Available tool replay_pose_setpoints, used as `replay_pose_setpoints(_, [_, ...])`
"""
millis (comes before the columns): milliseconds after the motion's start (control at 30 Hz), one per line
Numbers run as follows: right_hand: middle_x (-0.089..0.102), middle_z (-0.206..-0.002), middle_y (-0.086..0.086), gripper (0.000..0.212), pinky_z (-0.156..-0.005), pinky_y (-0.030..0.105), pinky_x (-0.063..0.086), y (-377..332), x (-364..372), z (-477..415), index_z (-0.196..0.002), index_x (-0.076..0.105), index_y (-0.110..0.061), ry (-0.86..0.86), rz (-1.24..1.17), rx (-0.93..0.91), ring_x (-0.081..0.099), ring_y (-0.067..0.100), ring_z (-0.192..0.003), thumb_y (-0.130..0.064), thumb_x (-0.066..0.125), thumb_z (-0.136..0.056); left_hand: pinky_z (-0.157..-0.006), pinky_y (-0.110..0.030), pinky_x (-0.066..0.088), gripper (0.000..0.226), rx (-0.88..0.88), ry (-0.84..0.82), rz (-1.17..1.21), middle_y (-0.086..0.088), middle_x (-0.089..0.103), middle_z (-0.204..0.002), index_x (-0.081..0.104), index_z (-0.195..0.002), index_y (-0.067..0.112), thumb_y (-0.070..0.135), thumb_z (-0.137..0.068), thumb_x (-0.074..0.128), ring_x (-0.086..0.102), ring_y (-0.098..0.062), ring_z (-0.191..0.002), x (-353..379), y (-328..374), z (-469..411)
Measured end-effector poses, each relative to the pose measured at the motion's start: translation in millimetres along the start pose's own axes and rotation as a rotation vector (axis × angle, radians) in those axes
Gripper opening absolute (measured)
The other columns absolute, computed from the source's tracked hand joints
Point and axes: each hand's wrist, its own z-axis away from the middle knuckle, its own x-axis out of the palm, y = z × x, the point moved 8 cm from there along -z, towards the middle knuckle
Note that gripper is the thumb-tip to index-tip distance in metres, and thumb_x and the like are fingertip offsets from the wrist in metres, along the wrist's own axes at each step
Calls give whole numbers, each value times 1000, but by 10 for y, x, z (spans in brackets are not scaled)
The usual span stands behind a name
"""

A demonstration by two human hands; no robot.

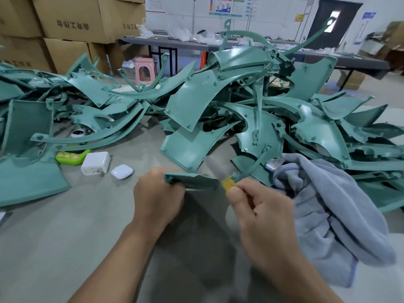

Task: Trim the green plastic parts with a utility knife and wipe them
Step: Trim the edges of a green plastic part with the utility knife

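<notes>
My left hand point(158, 194) grips one end of a green plastic part point(192, 180), a flat piece that runs right into a thin curved arm. My right hand point(260, 206) holds a utility knife point(227, 184) with a yellow body; its blurred blade points up and away, lying against the part's right end. A grey-blue towel point(332, 206) lies crumpled on the table just right of my right hand.
A big heap of green plastic parts point(218, 101) fills the far half of the grey table point(76, 226). A white charger point(95, 163), a white earbud case point(122, 171) and a lime green gadget point(71, 157) lie at left. Cardboard boxes point(72, 16) stand behind.
</notes>
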Motion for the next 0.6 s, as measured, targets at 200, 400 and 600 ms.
replay_pose_setpoints(200, [41, -48, -3, 37, -53, 22, 31, 53, -128, -80, -63, 45, -17, 127, 176, 61, 45, 17, -55, -32, 54, -96, -46, -37, 31, 17, 6, 41, -10, -7, 40, -44, 32, -50, 7, 19, -59, 41, 35, -36, -50, -9, 38, 18])
replay_pose_setpoints(400, [50, -63, -7, 35, -54, 21, 34, -69, 48, 14, -66, 42, -21, 32, 104, -57, 47, 13, -59, -36, 52, -96, -45, -33, 33, 18, -66, 41, -58, -5, 50, -50, 46, -52, 7, 22, -60, 39, 47, -33, -52, 23, -34, -4])
replay_pose_setpoints(600, [40, -46, 0, 42, -53, 19, 33, 115, -244, -80, -60, 43, -15, 194, 109, 46, 45, 17, -57, -25, 58, -98, -46, -30, 23, 14, -126, 38, 22, -3, 41, -46, 35, -51, 11, 22, -56, 42, 40, -26, -47, 11, -35, 29])
